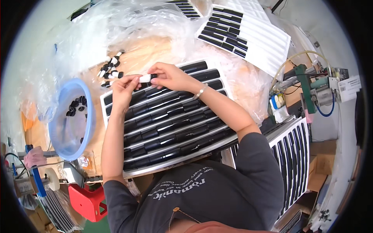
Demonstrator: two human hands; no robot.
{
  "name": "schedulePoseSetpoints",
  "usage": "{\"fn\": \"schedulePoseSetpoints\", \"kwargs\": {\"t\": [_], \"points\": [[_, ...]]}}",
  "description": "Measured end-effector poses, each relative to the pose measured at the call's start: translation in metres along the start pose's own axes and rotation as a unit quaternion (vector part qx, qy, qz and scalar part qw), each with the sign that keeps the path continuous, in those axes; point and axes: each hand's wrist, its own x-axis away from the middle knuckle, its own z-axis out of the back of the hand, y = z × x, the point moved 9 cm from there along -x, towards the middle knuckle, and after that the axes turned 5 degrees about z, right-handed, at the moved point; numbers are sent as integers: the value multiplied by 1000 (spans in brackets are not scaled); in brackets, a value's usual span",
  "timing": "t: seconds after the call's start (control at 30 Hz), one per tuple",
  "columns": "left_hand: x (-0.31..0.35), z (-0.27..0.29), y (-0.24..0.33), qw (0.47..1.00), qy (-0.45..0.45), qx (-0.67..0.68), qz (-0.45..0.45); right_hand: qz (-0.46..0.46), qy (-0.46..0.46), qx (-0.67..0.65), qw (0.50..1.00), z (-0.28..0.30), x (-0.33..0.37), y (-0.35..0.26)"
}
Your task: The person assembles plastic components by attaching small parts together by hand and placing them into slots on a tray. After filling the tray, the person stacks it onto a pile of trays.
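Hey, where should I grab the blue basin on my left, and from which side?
Probably pinch the basin's rim, coming from the right: that stretch is bare and nearest your left hand, while clear plastic crowds the left side. The basin stands open side up with loose black pieces inside, so keep it level.

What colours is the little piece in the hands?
The little piece is white with a black end, seen best in the head view.
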Motion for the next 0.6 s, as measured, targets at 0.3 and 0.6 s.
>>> {"fn": "schedulePoseSetpoints", "kwargs": {"t": [0.3, 0.6], "points": [[17, -34, 11, 998, 39, -52, 22, -9, 29, 57, 998, 8, 40, -24], [26, -58, 19, 997, -8, -78, 9, -54, 27, 96, 994, 14, 51, -31]]}}
